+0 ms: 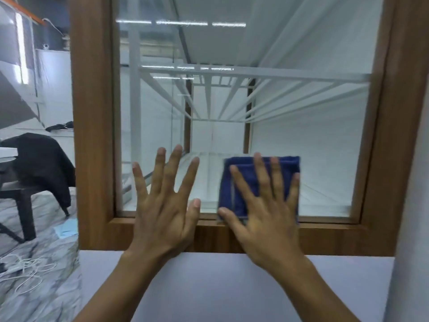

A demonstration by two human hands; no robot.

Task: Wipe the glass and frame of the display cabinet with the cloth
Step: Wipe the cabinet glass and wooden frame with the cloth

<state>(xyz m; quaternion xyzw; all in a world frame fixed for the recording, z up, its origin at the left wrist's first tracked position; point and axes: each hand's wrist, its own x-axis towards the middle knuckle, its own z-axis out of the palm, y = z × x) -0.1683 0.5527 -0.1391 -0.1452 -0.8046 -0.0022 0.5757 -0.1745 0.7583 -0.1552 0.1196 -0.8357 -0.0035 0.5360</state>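
head view shows the right hand (262, 205) pressing a folded blue cloth (246, 182) flat-fingered against the lower glass (232, 112) by the wooden frame (92, 135), left hand (162, 205) splayed empty beside it; soft and light, the cloth likely handles best pinned under the palm

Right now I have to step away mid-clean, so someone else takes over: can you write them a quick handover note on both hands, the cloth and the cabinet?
Left hand: open, fingers spread, flat against the lower glass and bottom frame rail, holding nothing.
Right hand: open, palm pressing the folded blue cloth flat on the glass at the bottom edge, right of centre; the cloth's lower edge overlaps the rail.
Done: cannot tell from this view which areas have been wiped.
Left: judging by the cloth's position, probably the upper glass, the side posts and the rest of the rail.
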